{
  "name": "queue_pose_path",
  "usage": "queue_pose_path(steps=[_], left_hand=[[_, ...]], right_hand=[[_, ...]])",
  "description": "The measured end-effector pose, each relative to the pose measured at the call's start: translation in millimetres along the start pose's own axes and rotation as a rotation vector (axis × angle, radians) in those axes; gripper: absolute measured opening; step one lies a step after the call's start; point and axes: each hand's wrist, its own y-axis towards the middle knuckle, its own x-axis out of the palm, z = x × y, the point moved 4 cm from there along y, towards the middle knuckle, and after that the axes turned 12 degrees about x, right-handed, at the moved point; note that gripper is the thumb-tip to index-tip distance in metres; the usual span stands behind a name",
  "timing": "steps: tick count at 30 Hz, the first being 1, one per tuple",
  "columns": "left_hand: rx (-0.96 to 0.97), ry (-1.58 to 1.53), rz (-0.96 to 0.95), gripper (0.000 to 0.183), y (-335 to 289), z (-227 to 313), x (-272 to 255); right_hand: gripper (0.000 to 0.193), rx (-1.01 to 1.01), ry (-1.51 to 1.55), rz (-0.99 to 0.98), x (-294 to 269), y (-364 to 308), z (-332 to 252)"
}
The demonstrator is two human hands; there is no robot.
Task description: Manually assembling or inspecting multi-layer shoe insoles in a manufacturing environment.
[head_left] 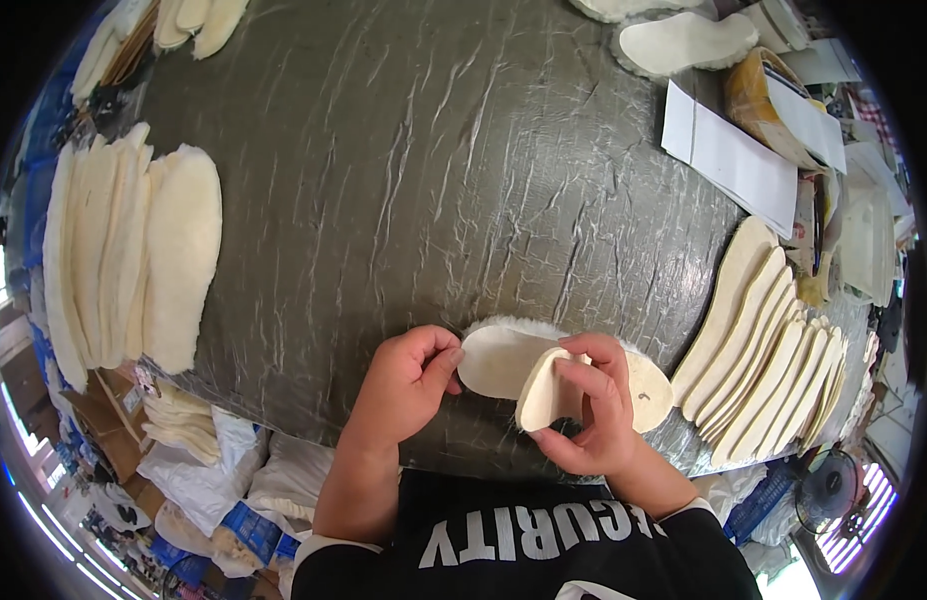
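Right grip (603, 420) pinches a bent insole (541, 388), apparently holding it curled; left grip (403, 385) pinches a fleece-edged insole (495, 360), presumably steadying it.

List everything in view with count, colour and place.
Worktable: one, dark grey, centre
White insole: one, white, lower centre
Cream insole: at least one, cream, lower centre
Left insole row: several, cream, table's left
Right insole row: many, cream, table's right
Far insoles: several, whitish, top corners
Papers: several, white, upper right
Container: one, tan, upper right
Cardboard box: one, brown, lower left
Bags: several, mostly white, lower left
Fan: one, dark, lower right
Other clutter: uncounted, mixed, picture rim
Shirt: one, black, bottom
Left hand: one, bare, at white insole's left end
Right hand: one, bare, gripping cream insole
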Motion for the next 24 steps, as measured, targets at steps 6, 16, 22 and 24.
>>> queue_pose_path(steps=[6,16,22,24], left_hand=[[0.178,0.051,-0.081,0.005,0.0,15.8,3.6],[0.304,-0.022,-0.164,0.004,-3.3,34.4,14.0],[0.296,-0.035,-0.184,0.004,-3.8,39.7,17.0],[0.293,-0.039,-0.187,0.005,-3.7,40.5,17.8]], right_hand=[[0.08,0.052,-0.117,-0.064,4.4,4.5,-5.2],[0.083,0.055,-0.152,-0.048,1.3,4.8,-11.2],[0.082,0.049,-0.17,-0.039,1.5,4.4,-11.1],[0.082,0.051,-0.171,-0.042,1.6,4.5,-11.0]])
